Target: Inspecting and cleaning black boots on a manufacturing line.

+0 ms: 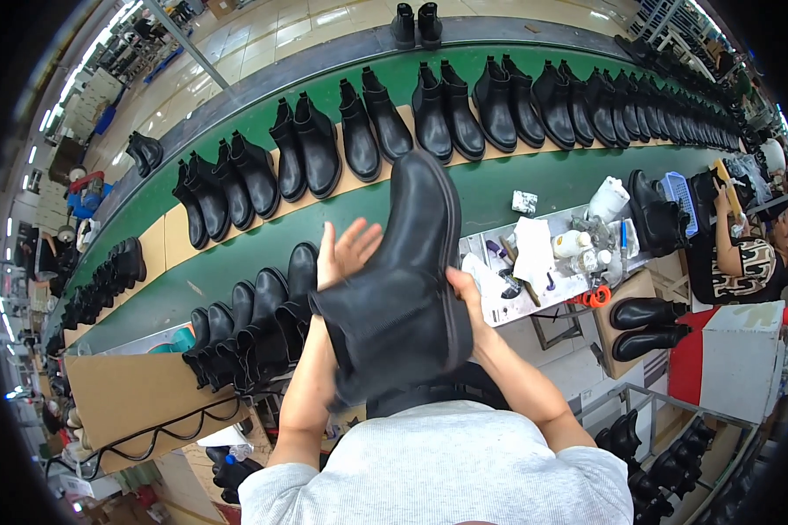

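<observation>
A black ankle boot [416, 214] is held up in front of my chest, its toe pointing away and its wide shaft toward me. My right hand [467, 296] grips it along the sole side near the heel, with most fingers hidden behind the boot. On the boot's other side my left hand [350, 252] is raised with its fingers spread. Part of that palm is covered by the boot, and I cannot tell whether it touches the leather. The shaft's lower edge looks slightly blurred.
Pairs of black boots [306, 149] line the green conveyor [490, 179] ahead. More boots [267, 302] stand at left. A work table [508, 311] at right holds bottles [608, 199], cloths and orange-handled scissors [597, 297]. Another person [744, 267] sits far right beside a box [735, 350].
</observation>
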`<state>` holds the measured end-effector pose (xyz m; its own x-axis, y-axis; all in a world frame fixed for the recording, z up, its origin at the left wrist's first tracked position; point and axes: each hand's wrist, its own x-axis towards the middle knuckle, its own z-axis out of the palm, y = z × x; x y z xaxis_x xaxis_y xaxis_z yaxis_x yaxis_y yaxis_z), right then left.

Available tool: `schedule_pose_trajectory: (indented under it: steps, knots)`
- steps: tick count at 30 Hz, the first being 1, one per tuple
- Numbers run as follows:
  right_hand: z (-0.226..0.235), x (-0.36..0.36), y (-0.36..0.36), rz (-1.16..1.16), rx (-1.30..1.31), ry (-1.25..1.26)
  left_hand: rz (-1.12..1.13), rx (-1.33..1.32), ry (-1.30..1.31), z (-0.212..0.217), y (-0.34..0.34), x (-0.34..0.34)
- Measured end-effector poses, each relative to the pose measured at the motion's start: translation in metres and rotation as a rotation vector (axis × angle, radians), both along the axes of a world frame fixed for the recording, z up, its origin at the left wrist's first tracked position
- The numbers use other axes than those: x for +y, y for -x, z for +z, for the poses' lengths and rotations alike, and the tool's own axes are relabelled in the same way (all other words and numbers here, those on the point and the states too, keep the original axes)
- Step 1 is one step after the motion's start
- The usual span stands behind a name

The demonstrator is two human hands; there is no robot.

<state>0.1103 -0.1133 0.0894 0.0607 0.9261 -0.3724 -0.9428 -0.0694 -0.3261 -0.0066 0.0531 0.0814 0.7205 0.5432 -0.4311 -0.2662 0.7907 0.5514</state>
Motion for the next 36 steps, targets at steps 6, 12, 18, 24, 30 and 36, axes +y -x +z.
schedule_pose_trajectory:
  steps: [6, 12, 18, 24, 30, 36]
  knots:
    - [-0.006, 0.021, -0.049, -0.174, -1.557, 0.021, -0.11, -0.276, 0.032, -0.064, 0.032, -0.049]
    - [-0.136, -0.025, -0.066, 0.175, -0.866, 0.511, 0.034, 0.516, -0.391, -0.064, 0.042, -0.046]
    - [-0.169, -0.015, -0.044, 0.305, -1.204, 0.731, -0.06, 0.836, -0.286, -0.111, 0.027, -0.061]
    - [-0.156, 0.003, -0.049, 0.166, -0.635, 0.69, 0.075, 0.343, 0.141, -0.137, 0.012, -0.065]
    - [-0.146, 0.003, -0.081, 0.192, -0.489, 0.643, 0.078, 0.253, 0.164, -0.105, -0.01, -0.052]
    - [-0.102, 0.022, -0.088, 0.064, -0.334, 0.325, 0.226, 0.104, 0.33, -0.083, -0.029, -0.031]
